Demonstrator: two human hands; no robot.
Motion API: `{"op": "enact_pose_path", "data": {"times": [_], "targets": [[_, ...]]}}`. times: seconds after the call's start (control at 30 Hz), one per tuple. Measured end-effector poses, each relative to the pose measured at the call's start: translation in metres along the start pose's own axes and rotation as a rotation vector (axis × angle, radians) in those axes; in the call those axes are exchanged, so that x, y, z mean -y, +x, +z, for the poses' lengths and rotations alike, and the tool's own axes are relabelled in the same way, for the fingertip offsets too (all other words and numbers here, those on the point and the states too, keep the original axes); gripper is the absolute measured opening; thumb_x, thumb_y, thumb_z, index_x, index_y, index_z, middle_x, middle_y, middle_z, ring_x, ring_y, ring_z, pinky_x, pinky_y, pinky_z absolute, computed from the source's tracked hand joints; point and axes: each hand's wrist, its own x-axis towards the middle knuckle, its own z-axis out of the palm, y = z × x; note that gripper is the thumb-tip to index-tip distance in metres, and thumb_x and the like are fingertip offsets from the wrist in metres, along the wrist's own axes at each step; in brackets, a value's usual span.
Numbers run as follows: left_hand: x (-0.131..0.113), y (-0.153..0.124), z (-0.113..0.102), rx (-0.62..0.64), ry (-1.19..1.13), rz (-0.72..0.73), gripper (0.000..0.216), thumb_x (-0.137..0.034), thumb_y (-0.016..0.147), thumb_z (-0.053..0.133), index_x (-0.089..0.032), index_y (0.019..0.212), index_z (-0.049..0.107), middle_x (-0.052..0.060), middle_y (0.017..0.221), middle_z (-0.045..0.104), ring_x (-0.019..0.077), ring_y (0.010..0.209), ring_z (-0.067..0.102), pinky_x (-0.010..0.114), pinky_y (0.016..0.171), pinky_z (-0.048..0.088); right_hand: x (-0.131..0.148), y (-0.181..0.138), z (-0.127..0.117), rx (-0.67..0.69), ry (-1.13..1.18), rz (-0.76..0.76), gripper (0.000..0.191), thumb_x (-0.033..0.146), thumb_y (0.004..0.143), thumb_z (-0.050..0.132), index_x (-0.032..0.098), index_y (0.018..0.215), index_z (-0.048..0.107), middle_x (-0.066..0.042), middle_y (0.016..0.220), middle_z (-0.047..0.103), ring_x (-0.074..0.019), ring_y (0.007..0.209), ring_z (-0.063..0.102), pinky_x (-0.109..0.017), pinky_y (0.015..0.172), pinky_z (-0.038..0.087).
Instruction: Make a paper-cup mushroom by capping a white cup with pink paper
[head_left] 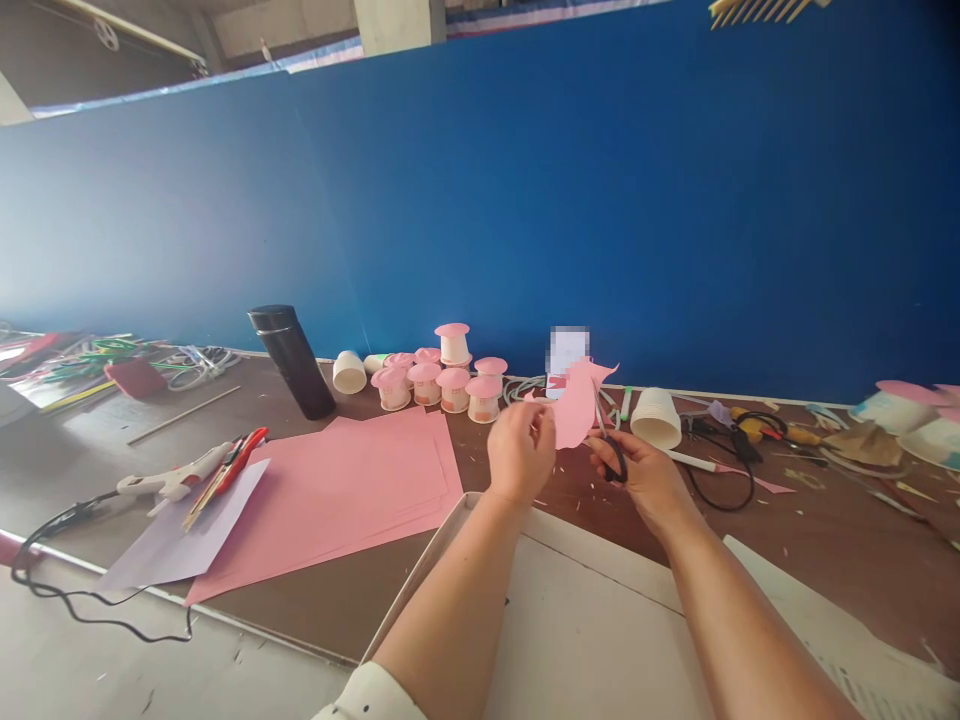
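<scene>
My left hand is closed on a piece of pink paper and holds it up above the brown table. My right hand grips black-handled scissors, whose blades reach up into the pink piece. Both hands hover just beyond the far edge of a flat white box. A stack of pink paper sheets lies flat to the left of my left hand.
Several white cups with pink lids stand by the blue wall, next to a black flask. An upturned white cup sits right of the scissors. A glue gun, red-handled scissors, cables and scraps lie around.
</scene>
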Motion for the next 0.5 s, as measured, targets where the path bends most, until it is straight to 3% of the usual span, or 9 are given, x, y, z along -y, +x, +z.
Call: {"op": "enact_pose_path", "data": {"times": [0.07,0.13,0.27,0.43,0.5], "targets": [[-0.005,-0.007,0.008,0.21,-0.052,-0.133,0.041,-0.048,0.091,0.045,-0.022,0.065,0.064,0.004,0.064,0.062,0.0169,0.062,0.054,0.027,0.063,0.039,-0.001,0.001,-0.001,-0.012,0.061,0.002,0.057,0.057,0.067,0.076,0.016,0.107,0.071,-0.004,0.074,0.063,-0.0133,0.063,0.055,-0.024,0.053,0.041],[-0.005,-0.012,0.017,0.38,-0.18,-0.266,0.051,-0.06,0.086,0.047,-0.022,0.057,0.063,0.005,0.057,0.061,0.0169,0.059,0.054,0.027,0.059,0.038,-0.002,0.001,-0.001,-0.007,0.122,0.017,0.054,0.055,0.069,0.075,0.017,0.106,0.07,-0.004,0.075,0.063,-0.013,0.063,0.054,-0.022,0.05,0.037],[0.0,-0.012,0.026,0.66,-0.453,-0.625,0.073,-0.08,0.078,0.035,-0.018,0.065,0.07,0.009,0.061,0.065,0.0148,0.046,0.048,0.028,0.047,0.034,0.001,0.0,-0.001,0.04,0.255,0.038,0.045,0.051,0.072,0.075,0.018,0.103,0.069,-0.001,0.073,0.06,-0.0112,0.063,0.05,-0.02,0.049,0.032],[-0.006,-0.01,0.024,0.752,-0.885,-0.896,0.075,-0.082,0.073,0.042,-0.013,0.076,0.071,0.011,0.079,0.067,0.0106,0.052,0.048,0.022,0.044,0.032,0.008,-0.006,0.003,0.14,0.391,0.055,0.04,0.046,0.074,0.075,0.02,0.104,0.068,0.001,0.071,0.056,-0.0097,0.063,0.046,-0.02,0.052,0.034],[-0.007,-0.01,0.025,0.678,-1.043,-0.983,0.069,-0.079,0.072,0.051,-0.013,0.082,0.07,0.008,0.079,0.066,0.0082,0.053,0.045,0.02,0.045,0.032,0.008,-0.007,0.003,0.147,0.4,0.064,0.04,0.045,0.075,0.075,0.021,0.105,0.068,0.002,0.071,0.055,-0.0092,0.063,0.046,-0.019,0.052,0.034]]}}
